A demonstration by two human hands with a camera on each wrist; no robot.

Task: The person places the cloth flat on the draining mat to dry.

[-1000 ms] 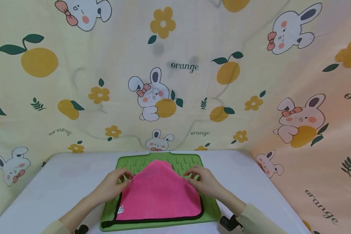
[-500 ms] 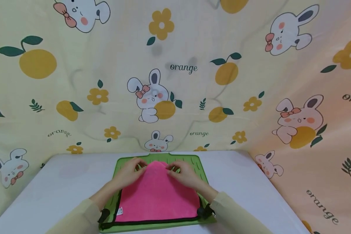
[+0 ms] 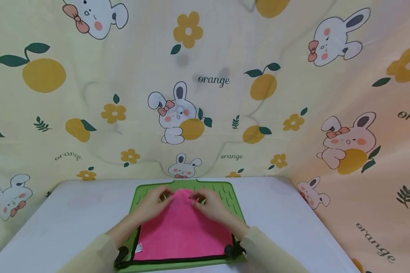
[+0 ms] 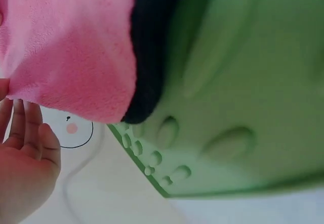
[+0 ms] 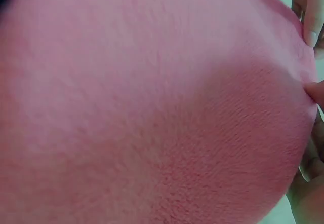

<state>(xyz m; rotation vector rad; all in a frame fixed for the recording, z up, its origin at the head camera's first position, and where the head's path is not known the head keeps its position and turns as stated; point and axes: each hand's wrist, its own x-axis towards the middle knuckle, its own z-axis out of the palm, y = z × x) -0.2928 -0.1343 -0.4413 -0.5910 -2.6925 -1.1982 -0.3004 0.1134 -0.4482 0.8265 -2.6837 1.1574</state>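
A pink towel point(image 3: 186, 231) with black edging and a small white tag point(image 3: 138, 248) is spread over a green ridged mat point(image 3: 227, 191). At its far end the cloth rises into a narrow peak. My left hand point(image 3: 153, 204) pinches the cloth on the left of this peak; in the left wrist view the fingers lie behind the pink cloth point(image 4: 71, 51). On the right of the peak, my right hand point(image 3: 210, 206) pinches it between thumb and fingers. Towel point(image 5: 152, 107) fills most of the right wrist view, with fingertips of both hands at its edge.
The mat lies on a white table point(image 3: 85, 212). Behind and to the right hangs a curtain point(image 3: 212, 113) printed with rabbits and oranges. A black wrist device point(image 3: 123, 253) is on the left wrist, another point(image 3: 230, 250) on the right.
Both hands have moved inward and forward along the towel's far edges, from well apart to close together at its peak. Over the last half second they shift only slightly.
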